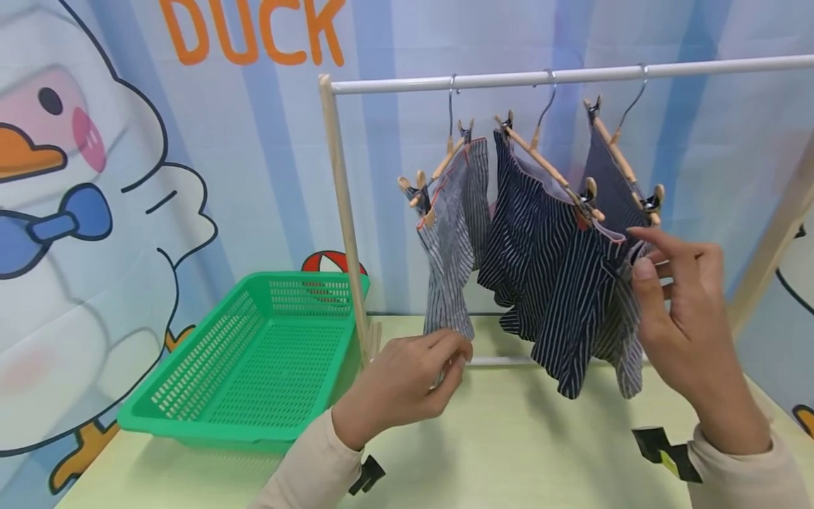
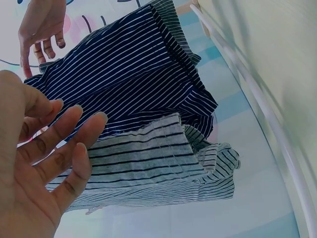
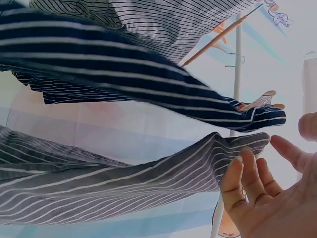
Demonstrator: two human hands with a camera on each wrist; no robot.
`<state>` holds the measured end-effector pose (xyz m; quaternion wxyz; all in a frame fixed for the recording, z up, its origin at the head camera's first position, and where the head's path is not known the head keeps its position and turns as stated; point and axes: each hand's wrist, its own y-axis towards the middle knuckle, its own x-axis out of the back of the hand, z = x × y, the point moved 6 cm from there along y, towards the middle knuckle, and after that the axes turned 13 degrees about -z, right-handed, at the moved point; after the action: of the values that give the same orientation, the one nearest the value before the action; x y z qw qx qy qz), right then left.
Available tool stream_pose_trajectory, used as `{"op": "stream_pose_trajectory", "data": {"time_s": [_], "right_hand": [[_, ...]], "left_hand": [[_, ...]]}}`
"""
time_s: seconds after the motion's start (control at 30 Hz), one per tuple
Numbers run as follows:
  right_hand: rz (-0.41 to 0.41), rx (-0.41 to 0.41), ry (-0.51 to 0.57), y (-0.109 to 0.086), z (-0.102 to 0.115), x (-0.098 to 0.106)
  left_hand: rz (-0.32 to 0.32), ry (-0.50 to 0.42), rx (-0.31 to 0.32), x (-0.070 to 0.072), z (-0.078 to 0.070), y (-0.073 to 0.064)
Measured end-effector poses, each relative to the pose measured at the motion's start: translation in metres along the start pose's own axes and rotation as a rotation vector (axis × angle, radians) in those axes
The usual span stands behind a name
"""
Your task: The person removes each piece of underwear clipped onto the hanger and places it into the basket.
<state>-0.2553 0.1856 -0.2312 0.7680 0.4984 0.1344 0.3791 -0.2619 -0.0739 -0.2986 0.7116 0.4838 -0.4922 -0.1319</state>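
While my left hand (image 1: pixel 413 371) hung at the lower leg of the pale striped shorts (image 1: pixel 451 261), its fingers were apart and clamped on nothing. My right hand (image 1: pixel 689 322) was raised at the waistband corner of the grey striped shorts (image 3: pixel 124 183), thumb well apart from the fingertips; whether either hand touched cloth I could not establish. Beyond, both garments and the navy striped shorts (image 1: pixel 528 240) hung by clips (image 1: pixel 653 200) from hangers (image 1: pixel 540 158) on the rail (image 1: pixel 394 85), the pale pair nearest its left end, the grey furthest from it. I judged the cloth light, soft and limp, unlikely to slip or break; the sound hold was a waistband corner beside a clip, since a leg would merely swing. The head view recorded all three hooks on the rail. Only the left wrist view exposed my spread left fingers; only the right wrist view, the gap between navy and grey.
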Motion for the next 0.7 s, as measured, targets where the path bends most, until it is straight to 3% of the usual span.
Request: {"op": "stream_pose_trajectory", "data": {"time_s": [0.43, 0.7], "right_hand": [[0.028, -0.038, -0.066, -0.0019, -0.0096, -0.0051], [0.008, 0.006, -0.067, 0.0, -0.0093, -0.0084]], "left_hand": [[0.038, -0.042, 0.005, -0.0025, -0.0002, -0.0043], [0.026, -0.041, -0.022, -0.0014, -0.0009, -0.0021]]}}
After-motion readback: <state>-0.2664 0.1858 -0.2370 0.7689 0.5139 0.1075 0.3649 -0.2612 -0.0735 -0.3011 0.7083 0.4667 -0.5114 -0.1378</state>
